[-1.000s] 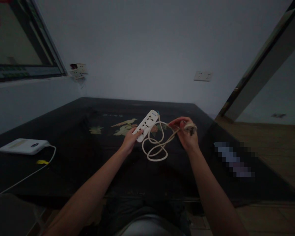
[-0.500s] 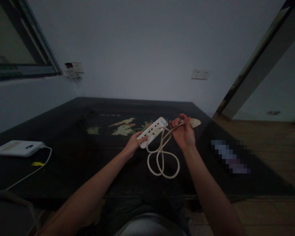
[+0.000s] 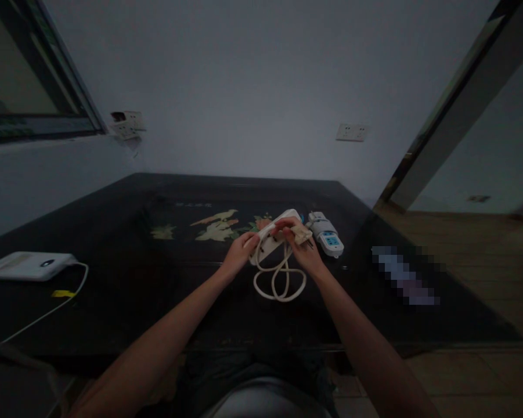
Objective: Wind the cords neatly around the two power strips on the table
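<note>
A white power strip [image 3: 270, 248] is held at a slant above the dark table, its near end gripped by my left hand [image 3: 238, 252], thumb on top. My right hand [image 3: 309, 255] is closed on the strip's cord close to its pale plug [image 3: 302, 233], whose prongs point to the lower right. Between the hands the white cord [image 3: 282, 299] hangs in loose loops. Part of the strip is covered by the right fingers and the cord. Just right of my right hand lies a second power strip [image 3: 331, 241] with blue sockets, its cord wrapped around it.
A white device [image 3: 30, 265] with a cable [image 3: 39, 319] lies on the left of the table, near a yellow tag [image 3: 63, 294]. A blurred-out flat object [image 3: 404, 276] lies on the right. Wall sockets [image 3: 352, 132] are beyond the table [image 3: 157, 302].
My right hand has moved left with the cord and plug, over the strip, and its back now faces up. The second strip, hidden before, now shows.
</note>
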A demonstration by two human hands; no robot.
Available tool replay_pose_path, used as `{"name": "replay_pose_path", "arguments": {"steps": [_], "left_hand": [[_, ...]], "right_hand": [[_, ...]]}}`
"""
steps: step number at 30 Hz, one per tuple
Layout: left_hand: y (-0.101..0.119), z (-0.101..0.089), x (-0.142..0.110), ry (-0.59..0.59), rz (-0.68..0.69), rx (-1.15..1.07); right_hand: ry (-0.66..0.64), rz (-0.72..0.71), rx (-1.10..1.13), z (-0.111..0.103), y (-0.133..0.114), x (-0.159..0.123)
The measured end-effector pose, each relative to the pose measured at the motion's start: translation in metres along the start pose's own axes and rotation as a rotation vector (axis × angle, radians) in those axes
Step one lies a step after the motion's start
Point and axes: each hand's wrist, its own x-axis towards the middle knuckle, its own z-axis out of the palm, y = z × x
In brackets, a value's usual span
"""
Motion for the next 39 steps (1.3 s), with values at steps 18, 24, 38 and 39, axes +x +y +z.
{"name": "replay_pose_path", "arguments": {"steps": [18,24,38,39], "left_hand": [[-0.015,-0.013,0.013,0.127,-0.155,-0.122],[-0.008,-0.024,0.02,0.188,-0.211,-0.283],[0.009,-0.089,0.045,0.788,-0.147,-0.695],[0.009,-0.09,0.045,0.794,-0.124,-0.681]], "right_hand": [[0.399,0.081,0.722,-0.027,0.015,0.018],[0.53,0.157,1.019,-0.057,0.004,0.02],[0.629,-0.14,1.107,-0.141,-0.004,-0.001],[0.631,-0.114,1.055,-0.138,-0.003,0.0]]}}
